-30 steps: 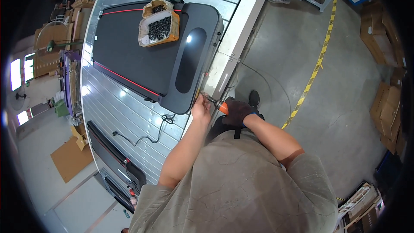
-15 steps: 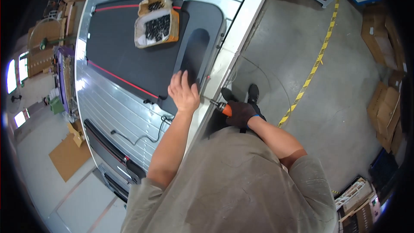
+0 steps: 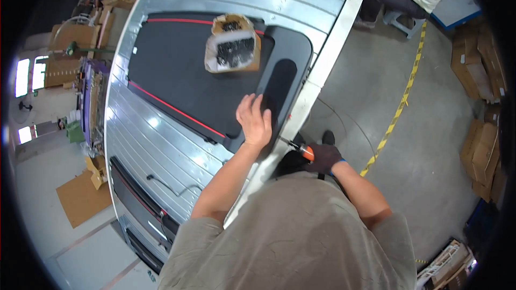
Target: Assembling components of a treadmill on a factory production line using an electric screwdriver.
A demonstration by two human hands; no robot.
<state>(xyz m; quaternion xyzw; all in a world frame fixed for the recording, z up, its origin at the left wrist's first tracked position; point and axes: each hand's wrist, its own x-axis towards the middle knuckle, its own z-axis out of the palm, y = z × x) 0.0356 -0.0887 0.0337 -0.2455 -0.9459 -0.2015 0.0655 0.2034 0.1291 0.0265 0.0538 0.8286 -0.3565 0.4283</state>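
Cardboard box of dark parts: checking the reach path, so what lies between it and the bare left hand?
In the head view, only bare black treadmill deck separates the cardboard box from the left hand.

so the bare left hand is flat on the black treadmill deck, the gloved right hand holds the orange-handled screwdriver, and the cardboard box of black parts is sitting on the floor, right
Not quite: the cardboard box of black parts sits on the black treadmill deck, not on the floor, as the head view shows. The rest holds: the bare left hand lies flat on the deck, and the gloved right hand holds the orange-handled screwdriver.
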